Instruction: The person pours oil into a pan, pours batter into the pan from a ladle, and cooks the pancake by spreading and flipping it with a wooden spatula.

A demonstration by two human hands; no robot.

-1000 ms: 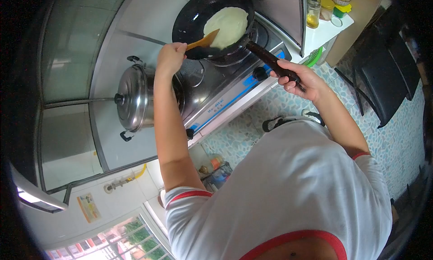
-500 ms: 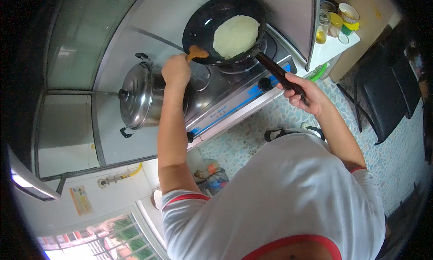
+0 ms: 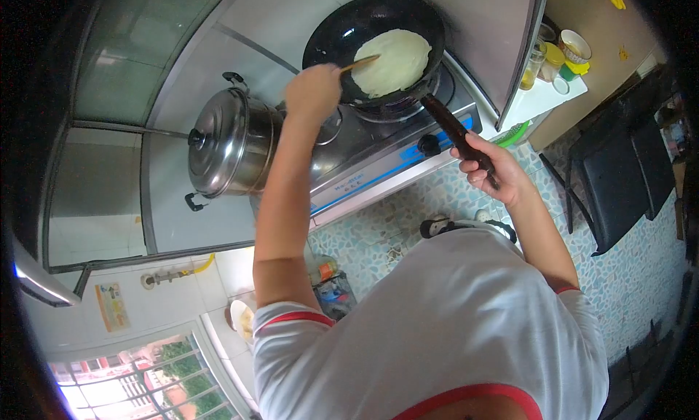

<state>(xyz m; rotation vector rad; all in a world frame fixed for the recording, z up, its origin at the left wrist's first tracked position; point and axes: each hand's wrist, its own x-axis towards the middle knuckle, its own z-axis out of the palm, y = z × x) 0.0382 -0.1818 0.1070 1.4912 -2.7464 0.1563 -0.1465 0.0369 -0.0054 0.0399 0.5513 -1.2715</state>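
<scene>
A round pale pancake [image 3: 393, 63] lies in a black wok [image 3: 328, 37] over the burner. My left hand [image 3: 313, 92], slightly blurred, is closed on a wooden spatula [image 3: 361, 63] at the wok's near-left rim. The spatula appears edge-on, its tip over the left part of the pancake; whether it touches cannot be told. My right hand [image 3: 495, 169] is wrapped round the dark wok handle [image 3: 453, 128], to the right of the stove's front edge.
A lidded steel pot [image 3: 222, 143] stands left of the wok, close to my left forearm. Jars and a bowl [image 3: 575, 47] sit on a white shelf [image 3: 568, 92] at the right, behind a metal panel [image 3: 510, 48]. A black chair [image 3: 611, 179] stands on the right.
The spatula has gone from over the pancake to the wok's left side, then back over the pancake, turned edge-on. My right hand keeps hold of the handle. The view has shifted somewhat.
</scene>
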